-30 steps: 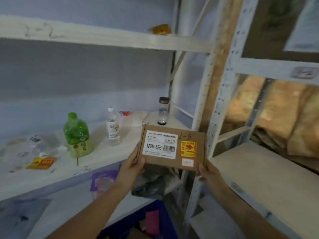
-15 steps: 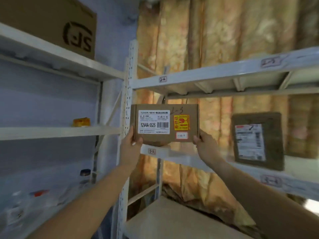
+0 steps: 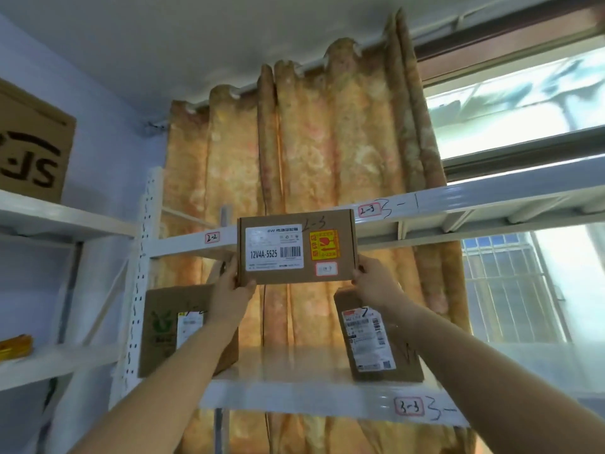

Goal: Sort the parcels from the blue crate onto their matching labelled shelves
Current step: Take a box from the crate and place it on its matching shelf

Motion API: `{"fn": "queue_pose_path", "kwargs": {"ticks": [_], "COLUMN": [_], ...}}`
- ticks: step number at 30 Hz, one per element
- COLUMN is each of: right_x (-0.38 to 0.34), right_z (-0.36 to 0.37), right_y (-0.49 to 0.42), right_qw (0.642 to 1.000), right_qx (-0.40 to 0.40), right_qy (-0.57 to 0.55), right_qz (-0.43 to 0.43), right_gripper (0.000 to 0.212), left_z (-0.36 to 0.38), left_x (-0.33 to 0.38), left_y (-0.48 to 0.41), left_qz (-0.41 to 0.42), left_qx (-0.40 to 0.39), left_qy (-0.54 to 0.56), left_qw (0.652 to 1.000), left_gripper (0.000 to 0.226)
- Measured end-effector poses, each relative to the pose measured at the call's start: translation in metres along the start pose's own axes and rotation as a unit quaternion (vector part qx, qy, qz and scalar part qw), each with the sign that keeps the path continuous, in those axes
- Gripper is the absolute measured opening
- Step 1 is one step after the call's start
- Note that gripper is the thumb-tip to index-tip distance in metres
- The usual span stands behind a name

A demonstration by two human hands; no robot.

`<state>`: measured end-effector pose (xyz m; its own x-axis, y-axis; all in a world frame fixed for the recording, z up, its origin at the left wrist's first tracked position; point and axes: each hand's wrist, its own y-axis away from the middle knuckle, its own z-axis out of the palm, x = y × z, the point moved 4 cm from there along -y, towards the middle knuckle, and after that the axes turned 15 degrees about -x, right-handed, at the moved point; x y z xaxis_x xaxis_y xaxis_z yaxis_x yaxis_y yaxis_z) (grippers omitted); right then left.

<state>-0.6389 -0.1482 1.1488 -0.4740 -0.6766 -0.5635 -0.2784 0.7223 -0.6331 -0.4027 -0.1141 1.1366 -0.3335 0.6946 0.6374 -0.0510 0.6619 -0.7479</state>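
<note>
Both hands hold a flat brown parcel up against the upper shelf beam, just left of its "2-3" tag. The left hand pinches the lower left corner and the right hand the lower right, with most fingers hidden behind the card. The white label's small print is unreadable. On the lower shelf, forearms partly cover a green-printed box and a labelled box. Behind the white racking hang an orange curtain and a bright window.

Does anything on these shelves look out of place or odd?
The large cardboard box on the upper left shelf sits upside down: its black SF logo reads inverted. The held parcel looks intact; nothing seems spilled.
</note>
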Motion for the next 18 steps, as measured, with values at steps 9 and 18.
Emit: {"fn": "queue_pose_path", "kwargs": {"ticks": [9, 18], "right_x": [0.026, -0.002], "right_z": [-0.077, -0.148], "right_y": [0.005, -0.009], "right_qw": [0.985, 0.928], "right_qx": [0.152, 0.285], "right_qy": [0.080, 0.235], "right_qz": [-0.015, -0.035], "right_gripper": [0.024, 0.030], "left_z": [0.069, 0.104], "left_x": [0.025, 0.065], "left_y": [-0.050, -0.117], "left_qz": [0.128, 0.186], "left_qx": [-0.024, -0.053], "left_qy": [0.049, 0.078], "left_qw": [0.990, 0.978], "left_gripper": [0.055, 0.052]}}
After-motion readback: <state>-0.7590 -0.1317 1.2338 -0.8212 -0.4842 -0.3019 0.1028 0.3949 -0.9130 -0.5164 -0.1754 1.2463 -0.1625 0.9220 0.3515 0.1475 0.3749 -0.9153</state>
